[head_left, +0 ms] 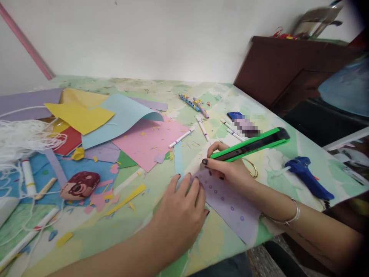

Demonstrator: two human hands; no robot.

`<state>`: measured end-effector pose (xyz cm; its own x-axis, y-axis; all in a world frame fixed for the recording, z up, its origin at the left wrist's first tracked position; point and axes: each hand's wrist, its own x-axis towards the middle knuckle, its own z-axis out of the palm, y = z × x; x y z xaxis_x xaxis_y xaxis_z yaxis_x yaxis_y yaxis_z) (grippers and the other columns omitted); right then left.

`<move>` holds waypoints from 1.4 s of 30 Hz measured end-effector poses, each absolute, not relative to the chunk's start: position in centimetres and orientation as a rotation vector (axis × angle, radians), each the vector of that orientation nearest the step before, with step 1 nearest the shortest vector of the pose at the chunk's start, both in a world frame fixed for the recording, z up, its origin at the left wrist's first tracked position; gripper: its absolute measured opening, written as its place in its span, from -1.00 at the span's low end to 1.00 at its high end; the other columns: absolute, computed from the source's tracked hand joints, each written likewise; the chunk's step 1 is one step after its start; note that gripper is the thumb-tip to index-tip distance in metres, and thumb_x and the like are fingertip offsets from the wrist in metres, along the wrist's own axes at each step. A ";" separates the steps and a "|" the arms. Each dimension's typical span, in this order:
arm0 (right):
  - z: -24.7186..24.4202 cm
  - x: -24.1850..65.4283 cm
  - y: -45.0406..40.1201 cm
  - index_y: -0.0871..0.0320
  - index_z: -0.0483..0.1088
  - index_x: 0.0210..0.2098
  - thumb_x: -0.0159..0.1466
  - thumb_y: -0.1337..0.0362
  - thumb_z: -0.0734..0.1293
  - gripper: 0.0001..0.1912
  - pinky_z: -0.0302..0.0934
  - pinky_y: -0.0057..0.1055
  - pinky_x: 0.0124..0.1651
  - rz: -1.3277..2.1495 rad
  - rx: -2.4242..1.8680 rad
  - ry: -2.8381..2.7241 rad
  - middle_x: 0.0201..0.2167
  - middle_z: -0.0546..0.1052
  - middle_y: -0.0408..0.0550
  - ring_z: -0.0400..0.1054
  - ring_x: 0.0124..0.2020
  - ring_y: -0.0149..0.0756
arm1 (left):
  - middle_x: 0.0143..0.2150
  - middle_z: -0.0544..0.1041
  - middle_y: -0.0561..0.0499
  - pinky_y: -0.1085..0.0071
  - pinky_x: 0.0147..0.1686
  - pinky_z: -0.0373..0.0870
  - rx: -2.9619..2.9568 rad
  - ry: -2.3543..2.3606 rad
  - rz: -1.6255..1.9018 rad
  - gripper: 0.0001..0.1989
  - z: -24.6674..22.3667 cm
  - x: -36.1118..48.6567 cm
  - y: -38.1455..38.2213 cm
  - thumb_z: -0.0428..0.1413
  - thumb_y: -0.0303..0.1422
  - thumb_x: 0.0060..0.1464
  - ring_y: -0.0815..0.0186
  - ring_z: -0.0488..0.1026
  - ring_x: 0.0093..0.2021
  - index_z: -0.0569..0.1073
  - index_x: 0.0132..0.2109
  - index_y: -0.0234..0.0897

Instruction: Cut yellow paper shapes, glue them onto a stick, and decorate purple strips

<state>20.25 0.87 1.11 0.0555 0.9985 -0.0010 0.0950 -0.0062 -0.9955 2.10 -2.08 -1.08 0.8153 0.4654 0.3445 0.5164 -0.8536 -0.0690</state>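
My right hand [230, 171] grips a green utility knife [250, 144], its back end pointing up to the right. The blade end is low, at the upper left part of a purple paper piece [227, 209]. A row of small drawn circles runs along this paper. My left hand [181, 211] lies palm down with fingers stretched out, its fingertips on or beside the paper's left edge. A light blue paper strip [178, 158] lies just beyond the left fingers. The blade's tip is partly hidden by my right fingers, so I cannot tell whether it touches the paper.
Coloured sheets, including a pink one [155, 140], overlap at the left near tangled white cord [25, 140] and a dark red case [80, 186]. Markers [182, 137] and decorated paper rolls [190, 103] lie behind my hands. A blue glue gun [309, 177] and phone [243, 124] are at right.
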 end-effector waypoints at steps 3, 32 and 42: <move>0.6 20.3 0.5 0.10 0.31 -0.40 0.12 0.32 0.34 -0.92 -0.01 -0.57 -0.69 1.194 -1.348 -1.358 -0.72 0.36 -0.27 0.13 -0.73 -0.50 | 0.02 0.42 -0.38 -0.04 -0.01 0.19 -2.753 -0.676 -0.532 -0.62 -1.7 2.5 -3.4 -0.05 -0.34 0.16 -0.12 0.31 0.07 0.38 0.02 -0.57; 0.8 22.8 1.8 0.23 0.47 -0.36 0.12 0.32 0.36 -0.89 0.27 -0.62 -0.60 1.258 -1.356 -1.775 -0.66 0.48 -0.18 0.39 -0.65 -0.47 | 0.08 0.35 -0.52 -0.01 0.02 0.18 -2.760 -0.809 -0.429 -0.54 -2.5 3.6 -5.8 -0.08 -0.29 0.07 -0.21 0.28 0.12 0.26 0.03 -0.56; 1.0 22.7 1.8 0.21 0.48 -0.39 0.11 0.32 0.36 -0.91 0.24 -0.64 -0.59 1.193 -1.411 -1.852 -0.66 0.47 -0.20 0.35 -0.66 -0.51 | 0.09 0.36 -0.49 -0.01 0.02 0.17 -2.769 -0.820 -0.430 -0.55 -2.3 3.6 -5.8 -0.10 -0.27 0.09 -0.19 0.28 0.13 0.28 0.02 -0.55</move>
